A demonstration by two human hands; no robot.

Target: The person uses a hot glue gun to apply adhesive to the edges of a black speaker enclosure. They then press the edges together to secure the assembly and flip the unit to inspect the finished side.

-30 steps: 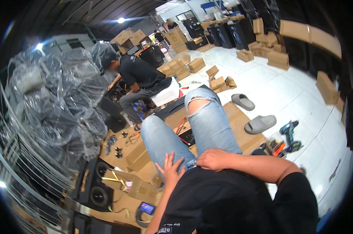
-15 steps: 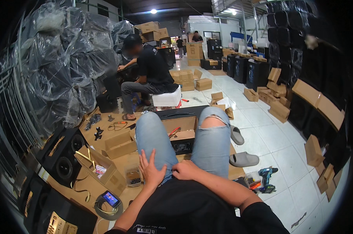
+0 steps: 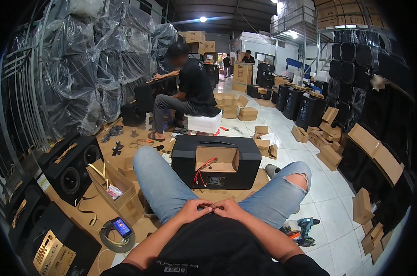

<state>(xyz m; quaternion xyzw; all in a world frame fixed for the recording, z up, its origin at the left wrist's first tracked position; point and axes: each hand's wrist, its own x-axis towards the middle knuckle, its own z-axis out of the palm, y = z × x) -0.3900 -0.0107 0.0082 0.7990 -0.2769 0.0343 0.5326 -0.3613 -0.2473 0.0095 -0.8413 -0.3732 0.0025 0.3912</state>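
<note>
My left hand (image 3: 196, 211) and my right hand (image 3: 228, 209) meet over my lap, at the hem of my black shirt. Their fingers are curled and pressed together at the tips; whatever may be between them is too small to make out. Between my spread knees stands a black speaker cabinet (image 3: 180, 161) with a handle on its top edge. A rectangular opening (image 3: 231, 160) in its near face shows a bare brown inside. Red wires (image 3: 199, 176) hang out of that opening, down over the face.
At left are black speakers (image 3: 70, 179), an open carton (image 3: 130, 202) and a phone (image 3: 122, 227) on a cable coil. A cordless drill (image 3: 306, 230) lies right of my leg. Ahead, a co-worker (image 3: 190, 85) sits on a white block (image 3: 204, 123). Cartons (image 3: 328, 154) stand farther right.
My knees have spread apart, bringing the whole speaker cabinet into sight. My left hand has left my thigh and come over to my right hand. The view has tilted up.
</note>
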